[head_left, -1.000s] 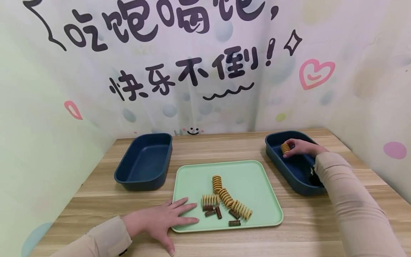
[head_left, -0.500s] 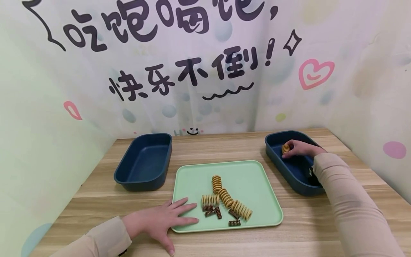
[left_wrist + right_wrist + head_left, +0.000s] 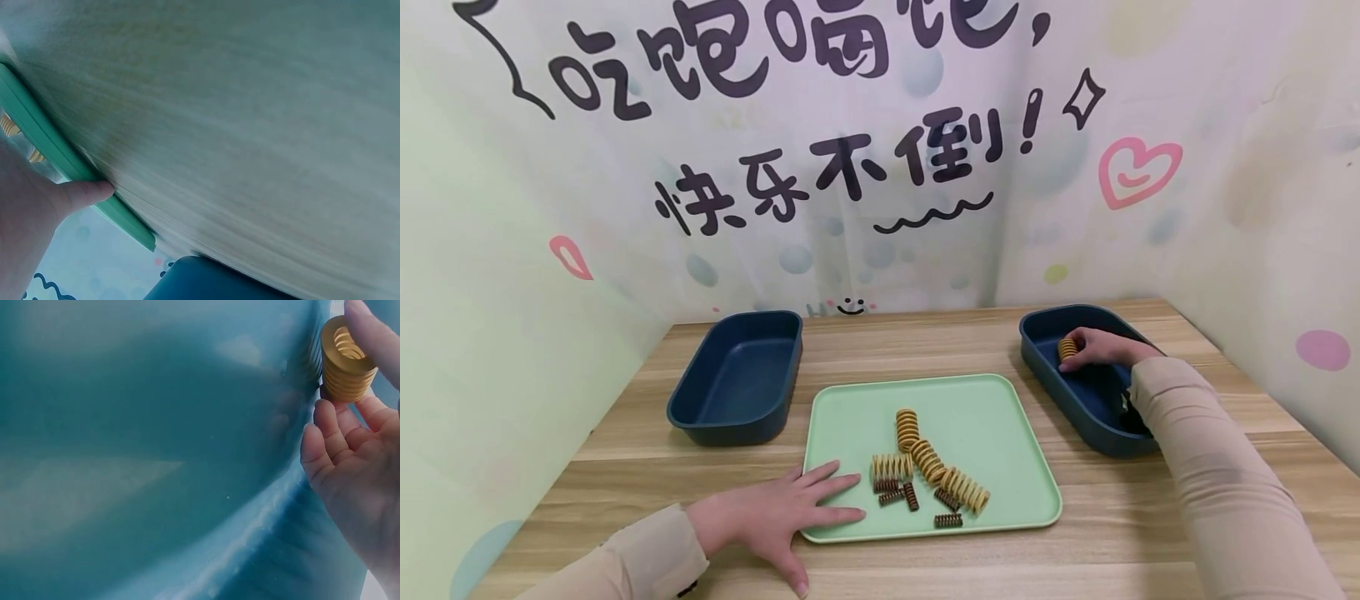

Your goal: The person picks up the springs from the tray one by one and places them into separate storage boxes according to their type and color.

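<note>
In the head view my right hand (image 3: 1097,345) is inside the right dark blue bin (image 3: 1051,390), pinching a yellow coil spring (image 3: 1067,347) between thumb and fingers. The right wrist view shows that spring (image 3: 347,365) held by the bin's wall, its open end visible. My left hand (image 3: 778,512) lies with spread fingers across the front left corner of the pale green tray (image 3: 850,408). Several yellow springs (image 3: 927,461) and several smaller dark brown springs (image 3: 911,497) lie on that tray. In the left wrist view a finger (image 3: 87,192) touches the tray's rim (image 3: 62,152).
A second dark blue bin (image 3: 737,379) stands at the back left with nothing seen inside it. Both bins and the tray sit on a wooden table (image 3: 910,342). A printed cloth (image 3: 850,250) hangs behind the table, with pale walls on either side.
My right hand has shifted very slightly with the yellow spring, a touch right and down inside the bin. The left hand and the springs on the tray stay in place.
</note>
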`<state>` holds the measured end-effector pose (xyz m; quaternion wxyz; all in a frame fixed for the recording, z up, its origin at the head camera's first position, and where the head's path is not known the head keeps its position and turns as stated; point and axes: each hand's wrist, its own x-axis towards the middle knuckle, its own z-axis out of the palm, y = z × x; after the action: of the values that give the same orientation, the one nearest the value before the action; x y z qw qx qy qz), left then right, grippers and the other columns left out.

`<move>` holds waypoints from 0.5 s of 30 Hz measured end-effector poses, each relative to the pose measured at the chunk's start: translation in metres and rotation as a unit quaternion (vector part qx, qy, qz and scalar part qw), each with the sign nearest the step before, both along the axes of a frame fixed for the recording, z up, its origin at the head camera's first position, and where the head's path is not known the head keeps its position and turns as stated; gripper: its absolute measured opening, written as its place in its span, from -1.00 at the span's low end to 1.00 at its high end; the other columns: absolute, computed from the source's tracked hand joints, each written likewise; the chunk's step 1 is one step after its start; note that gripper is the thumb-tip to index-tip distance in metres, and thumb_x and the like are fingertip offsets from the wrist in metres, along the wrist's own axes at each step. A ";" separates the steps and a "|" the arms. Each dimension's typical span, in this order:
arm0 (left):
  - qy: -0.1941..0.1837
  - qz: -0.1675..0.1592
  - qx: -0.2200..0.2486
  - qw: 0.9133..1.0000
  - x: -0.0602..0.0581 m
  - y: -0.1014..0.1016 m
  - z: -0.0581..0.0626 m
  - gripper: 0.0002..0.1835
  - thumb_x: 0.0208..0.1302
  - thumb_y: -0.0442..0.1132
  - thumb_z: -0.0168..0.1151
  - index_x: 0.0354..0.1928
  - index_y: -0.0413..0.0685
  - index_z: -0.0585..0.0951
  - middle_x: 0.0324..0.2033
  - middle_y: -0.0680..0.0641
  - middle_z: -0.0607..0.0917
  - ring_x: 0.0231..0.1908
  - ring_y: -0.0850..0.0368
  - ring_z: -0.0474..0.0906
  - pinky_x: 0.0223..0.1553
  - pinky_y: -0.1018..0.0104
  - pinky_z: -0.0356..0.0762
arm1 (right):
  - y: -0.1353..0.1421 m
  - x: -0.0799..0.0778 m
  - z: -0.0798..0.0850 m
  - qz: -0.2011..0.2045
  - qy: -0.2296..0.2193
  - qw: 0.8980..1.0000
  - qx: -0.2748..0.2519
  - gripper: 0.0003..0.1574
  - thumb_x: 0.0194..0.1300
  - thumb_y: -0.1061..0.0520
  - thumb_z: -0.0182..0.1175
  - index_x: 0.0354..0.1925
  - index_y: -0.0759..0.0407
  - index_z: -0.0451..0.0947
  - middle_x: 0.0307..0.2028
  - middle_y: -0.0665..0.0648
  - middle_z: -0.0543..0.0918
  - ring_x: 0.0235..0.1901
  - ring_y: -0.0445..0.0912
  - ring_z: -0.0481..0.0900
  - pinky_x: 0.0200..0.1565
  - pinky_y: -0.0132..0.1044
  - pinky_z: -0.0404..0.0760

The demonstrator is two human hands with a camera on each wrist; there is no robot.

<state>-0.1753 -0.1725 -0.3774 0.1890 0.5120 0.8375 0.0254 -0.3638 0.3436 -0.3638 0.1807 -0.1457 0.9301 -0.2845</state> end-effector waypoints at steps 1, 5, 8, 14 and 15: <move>-0.002 0.001 0.000 1.000 0.000 0.000 0.000 -0.03 -0.05 0.29 0.24 0.40 0.39 0.01 0.43 -0.05 -0.12 0.37 -0.23 -0.21 0.08 -0.38 0.08 | 0.000 0.000 0.000 0.001 0.000 1.000 -0.001 -0.26 0.14 0.05 0.27 0.01 0.55 0.18 -0.21 0.33 0.43 -0.23 0.01 0.43 -0.22 -0.30 0.42; -0.002 0.000 0.001 1.000 0.000 0.000 0.000 -0.03 -0.05 0.29 0.24 0.40 0.39 0.01 0.43 -0.05 -0.12 0.37 -0.24 -0.21 0.09 -0.37 0.08 | 0.001 -0.003 -0.003 0.002 -0.001 1.000 -0.003 -0.26 0.11 0.06 0.29 0.01 0.53 0.18 -0.20 0.33 0.41 -0.22 0.02 0.42 -0.21 -0.29 0.41; -0.001 -0.002 0.004 1.000 0.000 -0.001 -0.001 -0.03 -0.06 0.28 0.25 0.40 0.38 0.01 0.43 -0.06 -0.11 0.37 -0.25 -0.21 0.08 -0.38 0.08 | 0.001 -0.004 -0.005 0.000 -0.002 1.000 0.000 -0.24 0.10 0.06 0.30 0.03 0.52 0.17 -0.17 0.35 0.40 -0.20 0.05 0.41 -0.17 -0.25 0.41; 0.000 -0.004 0.008 1.000 -0.001 -0.001 -0.002 -0.02 -0.07 0.27 0.26 0.40 0.38 0.01 0.43 -0.07 -0.11 0.37 -0.26 -0.20 0.07 -0.40 0.09 | 0.000 -0.003 -0.005 0.002 -0.004 1.000 0.002 -0.22 0.10 0.08 0.29 0.06 0.52 0.15 -0.14 0.38 0.38 -0.16 0.08 0.40 -0.11 -0.17 0.41; 0.000 -0.004 0.008 1.000 -0.001 -0.001 -0.003 -0.02 -0.07 0.27 0.26 0.40 0.38 0.01 0.43 -0.06 -0.11 0.37 -0.26 -0.21 0.07 -0.40 0.09 | 0.000 -0.003 -0.004 0.003 -0.004 1.000 0.001 -0.22 0.10 0.08 0.29 0.06 0.53 0.15 -0.13 0.39 0.37 -0.16 0.09 0.40 -0.11 -0.16 0.41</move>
<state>-0.1762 -0.1736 -0.3800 0.1854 0.5169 0.8351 0.0312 -0.3669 0.3436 -0.3679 0.1856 -0.1469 0.9293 -0.2834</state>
